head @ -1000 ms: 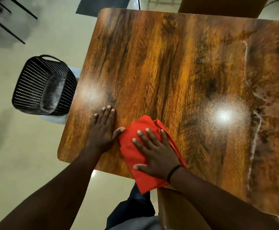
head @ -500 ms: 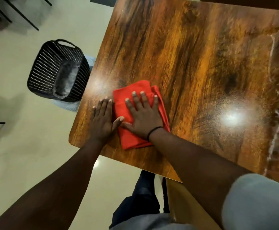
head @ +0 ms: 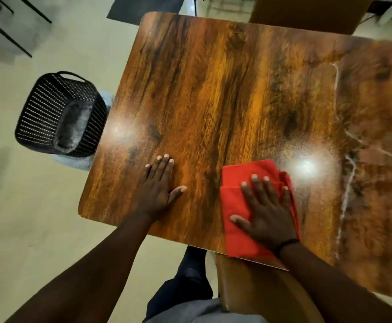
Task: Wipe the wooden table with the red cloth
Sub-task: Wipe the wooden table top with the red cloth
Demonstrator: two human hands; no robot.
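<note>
Hands flat: right hand [head: 268, 215] covers red cloth [head: 237, 206] centre; left hand [head: 157, 190] on wooden table [head: 213, 89].

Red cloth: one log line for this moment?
right hand flat on red cloth | left hand flat on wooden table | wiping near edge

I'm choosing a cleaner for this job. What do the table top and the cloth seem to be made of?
Table: wood grain under a glossy finish, shown by bright light glare; solid wood or laminate, I cannot tell.
Cloth: soft matte red fabric, folded in layers, fibre unclear.
</note>
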